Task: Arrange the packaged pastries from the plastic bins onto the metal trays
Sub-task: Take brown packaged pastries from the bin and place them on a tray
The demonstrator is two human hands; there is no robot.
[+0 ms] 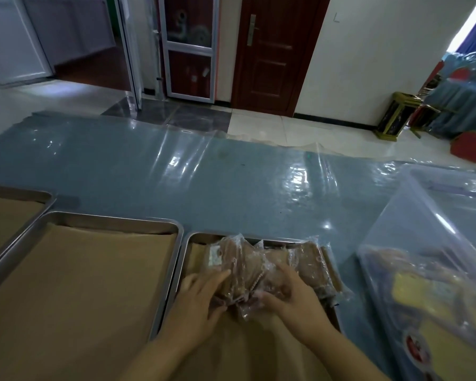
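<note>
**Early going: one tray started, two bare**

Far-left tray [17, 195] and middle tray [107, 217]: paper only. Right tray [188, 243]: left hand [201, 295] and right hand [291, 298] grasping the packaged pastries [248, 268]. Plastic bin [423, 243] far from emptied.

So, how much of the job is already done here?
Early stage. One row of pastry packs lies on the right tray; both hands are setting more there. The middle tray holds only paper, and the bin still has packs.
</note>
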